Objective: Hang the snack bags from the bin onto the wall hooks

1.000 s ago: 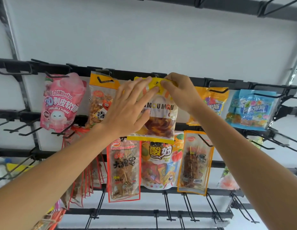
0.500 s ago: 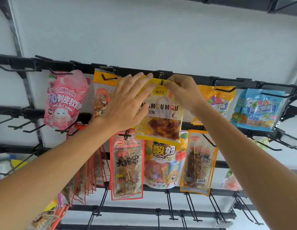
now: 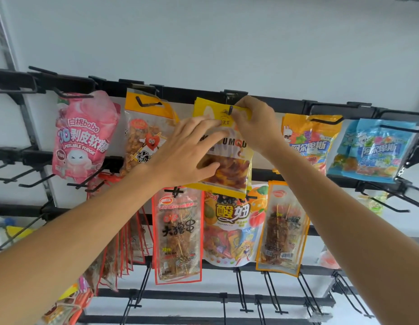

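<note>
Our right hand (image 3: 253, 123) pinches the top edge of the yellow snack bag (image 3: 227, 160) to guide its hole onto the hook (image 3: 230, 110). Our left hand (image 3: 189, 151) lies open and flat on the bag's front, steadying it against the top rail (image 3: 180, 92), between the orange bags.

Yellow glossy plastic snack bag (image 3: 223, 146): film is shining under the fingers (image 3: 205, 127)
Black matt metal wire hook (image 3: 230, 109): is showing dull beside the fingertips
Pink glossy plastic pouch (image 3: 84, 137): is gleaming smooth, well left of the fingers
White wall panel (image 3: 203, 43): is looking matt, smooth
</note>
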